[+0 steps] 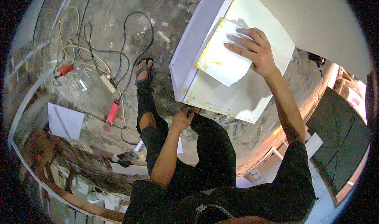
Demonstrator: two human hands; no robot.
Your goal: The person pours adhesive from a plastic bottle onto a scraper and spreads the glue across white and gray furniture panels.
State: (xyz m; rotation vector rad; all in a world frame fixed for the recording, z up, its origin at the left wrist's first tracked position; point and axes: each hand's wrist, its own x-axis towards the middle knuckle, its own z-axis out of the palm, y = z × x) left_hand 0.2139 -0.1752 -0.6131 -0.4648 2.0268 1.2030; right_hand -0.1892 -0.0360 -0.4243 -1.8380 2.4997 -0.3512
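My right hand (pixel 256 52) reaches up and lies on a white square sheet (pixel 221 62), its fingers stretched out and slightly apart, the thumb hidden. Yellow smears, like glue, run along the sheet's left edge, and its lower edge looks ragged. The sheet rests on a larger white panel (pixel 237 101), which joins a bluish-white upright board (pixel 201 30). More yellow streaks show along that joint. My left hand (pixel 182 119) is low between my knees, just below the panel's bottom corner. Its fingers are curled, and whatever they may hold is hidden.
A red power tool (pixel 112 112) lies on the stained floor at the left, with tangled cords and a pale socket strip (pixel 108 83). A white square piece (pixel 66 120) lies farther left. A large white surface (pixel 319 18) stands beyond the panel. Offcuts (pixel 83 186) are at lower left.
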